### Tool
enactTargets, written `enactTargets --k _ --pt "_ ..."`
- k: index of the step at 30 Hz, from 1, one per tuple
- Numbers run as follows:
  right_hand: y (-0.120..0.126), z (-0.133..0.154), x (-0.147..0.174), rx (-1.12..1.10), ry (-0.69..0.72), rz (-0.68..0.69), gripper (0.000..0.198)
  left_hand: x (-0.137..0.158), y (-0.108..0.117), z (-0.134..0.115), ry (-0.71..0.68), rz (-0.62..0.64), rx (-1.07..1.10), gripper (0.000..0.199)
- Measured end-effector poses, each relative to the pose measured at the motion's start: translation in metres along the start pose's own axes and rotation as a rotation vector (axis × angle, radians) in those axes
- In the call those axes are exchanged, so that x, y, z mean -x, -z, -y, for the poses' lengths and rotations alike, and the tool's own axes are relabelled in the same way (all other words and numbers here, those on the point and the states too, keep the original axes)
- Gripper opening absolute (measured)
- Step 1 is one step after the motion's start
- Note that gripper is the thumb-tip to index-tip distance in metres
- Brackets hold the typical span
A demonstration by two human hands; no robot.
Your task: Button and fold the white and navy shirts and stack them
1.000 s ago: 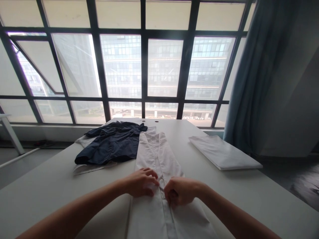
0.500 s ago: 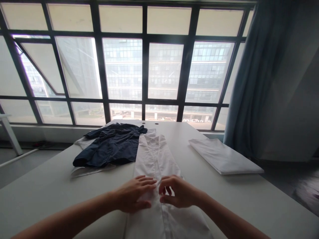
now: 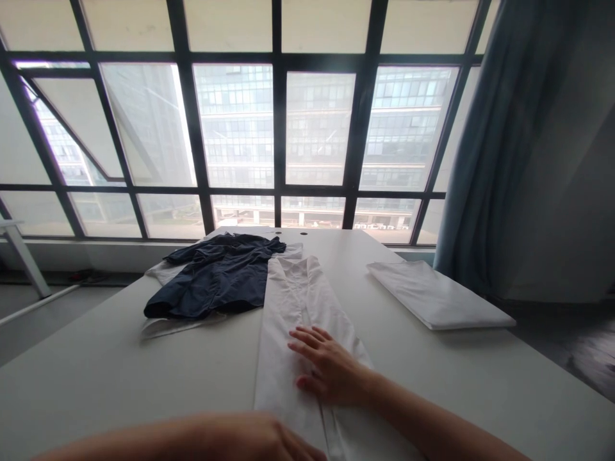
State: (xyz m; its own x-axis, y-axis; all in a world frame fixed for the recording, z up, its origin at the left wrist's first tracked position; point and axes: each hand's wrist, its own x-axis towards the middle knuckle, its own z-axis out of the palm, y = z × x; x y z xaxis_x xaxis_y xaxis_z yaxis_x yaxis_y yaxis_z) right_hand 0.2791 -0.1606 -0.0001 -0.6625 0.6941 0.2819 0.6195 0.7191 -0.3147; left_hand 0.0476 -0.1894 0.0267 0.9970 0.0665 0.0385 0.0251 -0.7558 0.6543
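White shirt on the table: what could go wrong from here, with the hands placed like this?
1. The right hand lies flat on the white shirt; sliding it could push the folded sides out of line.
2. The left hand sits at the shirt's near edge and might drag or crease the cloth.
3. The dark shirt touches the white one near the collar, so it could get pulled along.

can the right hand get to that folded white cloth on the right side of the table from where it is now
Probably yes. The right hand lies flat on the white shirt, and only bare table lies between it and the folded cloth.
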Motion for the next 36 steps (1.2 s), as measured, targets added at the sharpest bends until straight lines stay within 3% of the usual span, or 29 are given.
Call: enactTargets --k 2,4,6,10,13,17,20,25,28,30,33,34,36 --pt "0.002 0.005 0.001 -0.024 0.036 0.100 0.069 -0.006 0.025 0.016 0.040 -0.149 0.044 0.055" --pt "0.005 0.011 0.003 -0.051 0.051 0.152 0.073 -0.012 0.050 0.047 0.098 -0.321 -0.097 0.052" --pt "0.009 0.016 0.006 -0.078 0.057 0.181 0.076 -0.018 0.071 0.088 0.174 -0.403 -0.290 0.049" --pt "0.010 0.017 0.012 -0.096 0.097 0.197 0.078 -0.026 0.106 0.176 0.428 -0.286 -0.527 0.063" --pt "-0.006 0.002 0.013 -0.019 0.160 0.168 0.073 -0.035 0.131 0.232 0.581 -0.224 -0.601 0.072" --pt "-0.043 -0.029 0.009 0.173 0.236 0.103 0.055 -0.050 0.164 0.293 0.640 -0.276 -0.636 0.072" --pt "-0.066 -0.046 0.007 0.286 0.279 0.026 0.045 -0.059 0.181 0.323 0.684 -0.336 -0.635 0.069" --pt "-0.076 -0.050 0.006 0.366 0.300 -0.024 0.042 -0.069 0.199 0.331 0.758 -0.441 -0.645 0.066" --pt "-0.072 -0.047 0.007 0.383 0.306 -0.035 0.042 -0.091 0.196 0.313 0.761 -0.519 -0.675 0.066" --pt "-0.069 -0.045 0.007 0.380 0.307 -0.043 0.042 -0.116 0.181 0.294 0.652 -0.538 -0.707 0.065" --pt "-0.064 -0.040 0.008 0.367 0.290 -0.040 0.041 -0.158 0.146 0.268 0.285 -0.356 -0.730 0.066" --pt "-0.062 -0.038 0.008 0.365 0.288 -0.035 0.041 -0.170 0.137 0.261 0.235 -0.278 -0.718 0.068" --pt "-0.058 -0.035 0.008 0.370 0.285 -0.031 0.041 -0.187 0.129 0.256 0.275 -0.172 -0.673 0.075"
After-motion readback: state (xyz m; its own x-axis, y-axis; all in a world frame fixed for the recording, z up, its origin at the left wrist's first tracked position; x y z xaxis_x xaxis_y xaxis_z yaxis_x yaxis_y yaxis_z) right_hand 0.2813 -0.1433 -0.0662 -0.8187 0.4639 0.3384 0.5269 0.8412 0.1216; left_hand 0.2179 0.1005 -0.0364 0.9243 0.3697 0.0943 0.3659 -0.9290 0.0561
